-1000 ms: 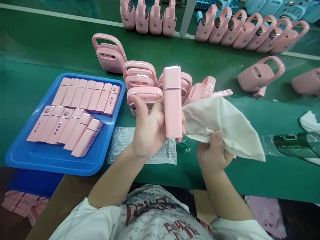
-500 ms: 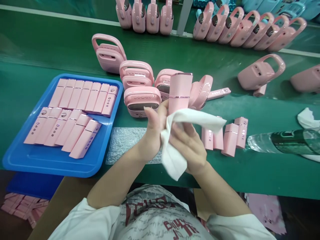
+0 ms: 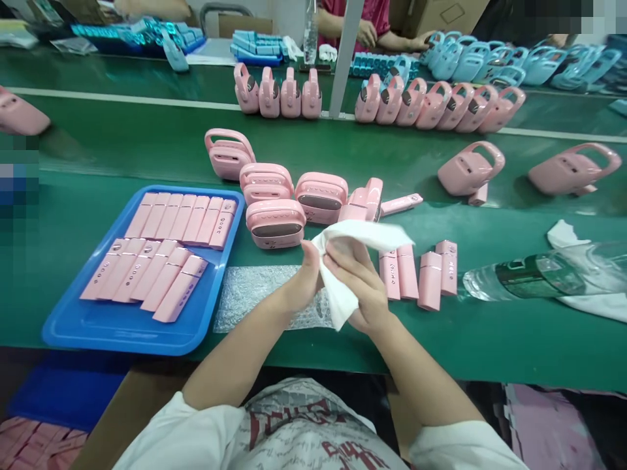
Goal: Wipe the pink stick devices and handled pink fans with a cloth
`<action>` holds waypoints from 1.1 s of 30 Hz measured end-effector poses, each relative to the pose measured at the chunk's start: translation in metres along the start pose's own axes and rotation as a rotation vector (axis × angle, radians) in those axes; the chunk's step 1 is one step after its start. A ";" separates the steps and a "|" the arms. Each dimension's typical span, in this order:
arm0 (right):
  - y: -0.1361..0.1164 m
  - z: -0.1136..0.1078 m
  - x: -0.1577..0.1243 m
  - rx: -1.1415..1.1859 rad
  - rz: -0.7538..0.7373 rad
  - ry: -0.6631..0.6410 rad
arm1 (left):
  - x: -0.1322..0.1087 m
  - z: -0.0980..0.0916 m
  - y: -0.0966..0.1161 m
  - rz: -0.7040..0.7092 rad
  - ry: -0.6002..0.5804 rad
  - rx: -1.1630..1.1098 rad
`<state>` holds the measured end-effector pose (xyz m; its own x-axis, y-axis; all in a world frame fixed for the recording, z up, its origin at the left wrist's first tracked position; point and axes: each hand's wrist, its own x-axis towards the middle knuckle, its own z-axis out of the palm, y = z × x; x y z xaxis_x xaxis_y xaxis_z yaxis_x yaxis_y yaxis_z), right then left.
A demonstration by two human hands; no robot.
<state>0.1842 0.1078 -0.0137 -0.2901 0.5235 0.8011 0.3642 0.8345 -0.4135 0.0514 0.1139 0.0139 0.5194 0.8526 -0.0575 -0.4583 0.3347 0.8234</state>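
My left hand has its thumb raised at the edge of a white cloth; its other fingers are mostly hidden. Between my hands is a pink block-shaped microphone, its upper end showing above the cloth and its lower part covered. My right hand presses the cloth around it, fingers together. Under my hands lies a sheet of bubble wrap. Several similar pink microphones lie just right of my right hand. Pink speakers with carrying handles stand beyond my hands.
At left, a blue tray holds two rows of pink microphones. A clear bottle lies on its side at right, by white cloths. More pink speakers line the back. Across the bench, a person's hands are near blue speakers.
The view has tilted up, showing more of the far bench. The microphone between my hands shows less above the cloth. My hands still hold it and the cloth.
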 end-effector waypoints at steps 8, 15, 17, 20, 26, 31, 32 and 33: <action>0.039 -0.017 0.006 0.418 0.777 0.769 | -0.001 0.008 0.018 -0.023 -0.083 -0.034; 0.032 -0.025 0.013 0.708 1.067 0.565 | 0.001 0.004 0.009 -0.122 -0.084 0.084; 0.025 -0.027 0.013 0.749 1.029 0.389 | 0.003 0.005 0.003 -0.193 -0.075 0.171; 0.019 -0.029 0.014 0.660 1.025 0.202 | 0.004 0.007 -0.005 -0.264 -0.075 0.286; 0.026 -0.042 0.017 0.470 1.070 0.006 | 0.001 -0.002 -0.003 -0.220 -0.068 0.669; 0.033 -0.054 0.013 0.324 1.081 -0.164 | -0.004 -0.014 0.037 -0.050 0.031 0.800; 0.035 -0.056 0.012 0.297 1.088 -0.170 | -0.001 -0.015 0.053 0.021 0.078 0.837; 0.037 -0.058 0.010 0.271 1.097 -0.160 | 0.003 -0.017 0.071 0.091 0.143 0.920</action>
<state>0.2464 0.1343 0.0040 -0.0501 0.9931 -0.1064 0.2932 -0.0872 -0.9521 0.0080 0.1470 0.0624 0.3877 0.9217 0.0105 0.2904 -0.1329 0.9476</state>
